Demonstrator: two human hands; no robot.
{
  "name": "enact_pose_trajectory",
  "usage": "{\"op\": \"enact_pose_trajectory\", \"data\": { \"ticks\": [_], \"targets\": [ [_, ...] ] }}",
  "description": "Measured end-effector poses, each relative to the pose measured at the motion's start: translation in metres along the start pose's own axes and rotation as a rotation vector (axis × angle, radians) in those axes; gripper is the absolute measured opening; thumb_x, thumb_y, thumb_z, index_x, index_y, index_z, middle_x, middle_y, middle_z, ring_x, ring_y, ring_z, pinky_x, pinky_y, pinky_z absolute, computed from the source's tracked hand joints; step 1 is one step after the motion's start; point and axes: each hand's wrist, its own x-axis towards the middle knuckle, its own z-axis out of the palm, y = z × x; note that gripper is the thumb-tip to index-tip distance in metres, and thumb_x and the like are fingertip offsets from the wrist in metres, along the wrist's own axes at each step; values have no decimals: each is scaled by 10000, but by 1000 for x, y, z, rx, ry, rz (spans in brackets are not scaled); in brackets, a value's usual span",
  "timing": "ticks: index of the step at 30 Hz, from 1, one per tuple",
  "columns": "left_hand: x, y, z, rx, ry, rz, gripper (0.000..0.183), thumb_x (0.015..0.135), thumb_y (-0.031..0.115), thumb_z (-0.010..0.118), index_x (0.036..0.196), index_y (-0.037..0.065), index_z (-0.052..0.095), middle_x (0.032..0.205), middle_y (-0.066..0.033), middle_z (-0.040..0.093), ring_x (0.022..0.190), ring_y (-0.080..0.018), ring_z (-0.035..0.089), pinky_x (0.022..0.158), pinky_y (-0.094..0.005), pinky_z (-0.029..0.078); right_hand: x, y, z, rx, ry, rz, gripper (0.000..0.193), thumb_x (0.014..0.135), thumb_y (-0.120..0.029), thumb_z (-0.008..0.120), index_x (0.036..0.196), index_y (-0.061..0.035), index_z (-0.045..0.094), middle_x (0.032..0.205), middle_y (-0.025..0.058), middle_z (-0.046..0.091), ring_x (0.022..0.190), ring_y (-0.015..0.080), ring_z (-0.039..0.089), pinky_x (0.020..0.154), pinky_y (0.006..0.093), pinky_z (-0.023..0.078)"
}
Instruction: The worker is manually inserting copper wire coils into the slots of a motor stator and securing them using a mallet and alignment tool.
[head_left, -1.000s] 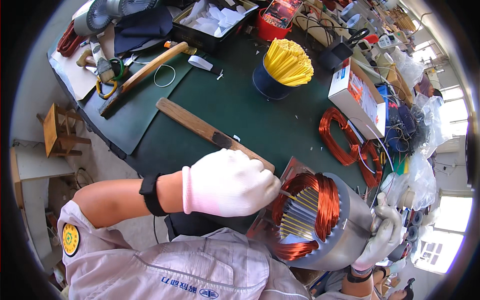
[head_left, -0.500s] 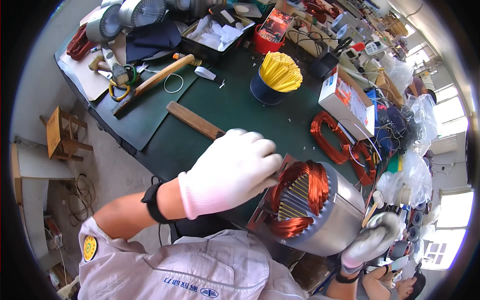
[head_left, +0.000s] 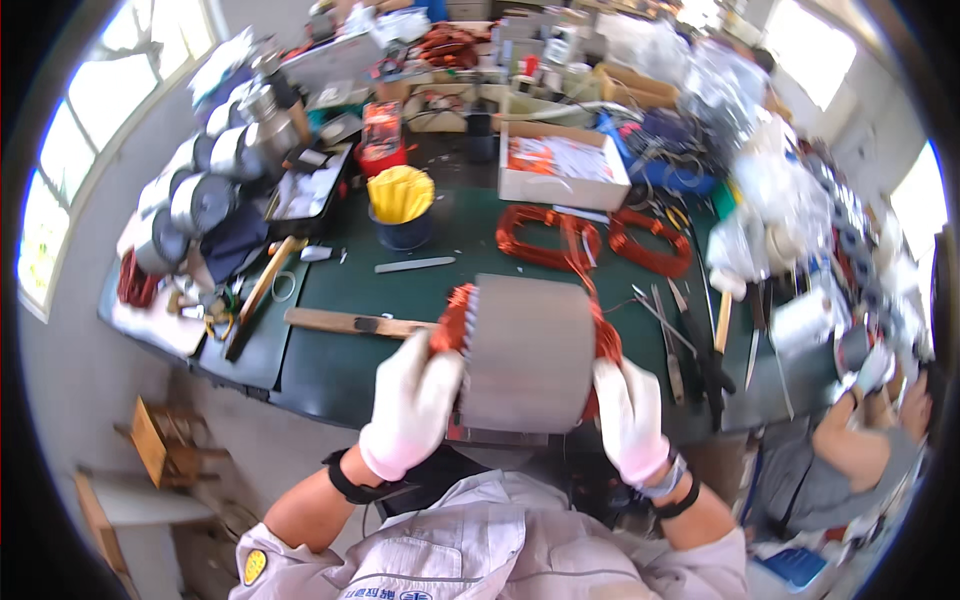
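A grey metal motor stator (head_left: 530, 352) lies on its side at the table's near edge, its smooth round wall facing up. Red copper windings bulge from both its ends, the left coil end (head_left: 455, 318) and the right coil end (head_left: 606, 338). White-gloved, my left hand (head_left: 408, 405) grips the stator's left end, with the fingers against the copper. My right hand (head_left: 630, 412), gloved likewise, holds the right end, fingers pressed to the coil. The inner bore is out of sight. A wooden bar (head_left: 350, 322) lies just left of the stator.
Behind the stator lie two red copper wire coils (head_left: 545, 238) and a white box (head_left: 565, 185). A dark tub of yellow strips (head_left: 402, 205) stands back left. Knives, tweezers and a mallet (head_left: 722, 315) lie at right. A person (head_left: 835, 445) sits far right.
The view has swung round. The stator has turned, from its open end facing me to its side wall. My left hand has moved to its left end, and my right hand now holds the right end.
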Motion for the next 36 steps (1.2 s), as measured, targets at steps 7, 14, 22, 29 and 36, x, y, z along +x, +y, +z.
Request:
{"op": "enact_pose_trajectory", "data": {
  "ticks": [7, 14, 22, 29, 36],
  "targets": [
    [25, -42, -39, -126, -98, -167, 278, 1097, 156, 499, 1247, -37, 629, 1047, -40, 692, 927, -102, 601, 853, -270, 494, -9, 69, -17, -45, -178, 105, 188, 1008, -204, 607, 1004, -26, 665, 818, 177, 660, 680, 328, 681, 603, 424, 543],
    [16, -178, -70, 64, -379, -43, 528, 1059, 93, 584, 1548, 21, 399, 1449, -105, 577, 1275, -181, 564, 1087, -361, 477, -17, 79, 31, -48, -212, 382, 383, 1054, -325, 533, 946, 37, 593, 722, 253, 686, 715, 451, 706, 688, 530, 571],
    [37, -208, -68, -413, -277, -350, 536, 1064, 106, 579, 1560, 31, 389, 1484, -105, 547, 1303, -198, 552, 1097, -378, 475, -9, 104, 54, 122, -104, 342, 270, 1030, -209, 530, 974, 54, 554, 737, 291, 671, 737, 484, 686, 685, 550, 562],
    [38, -215, -52, -668, -193, -370, 536, 1076, 139, 566, 1570, 39, 383, 1511, -110, 528, 1330, -215, 541, 1105, -386, 473, -8, 95, 44, 212, -118, 484, 335, 1030, -269, 554, 972, 53, 627, 887, 323, 684, 907, 509, 674, 820, 535, 545],
    [-11, -65, -28, 251, -279, -188, 205, 982, 91, 606, 1131, -34, 671, 959, -42, 695, 781, -155, 615, 692, -338, 515, -23, 123, -106, -497, 25, 45, 125, 932, -184, 625, 985, -105, 706, 860, 145, 670, 906, 337, 695, 746, 451, 579]
  ]
}}
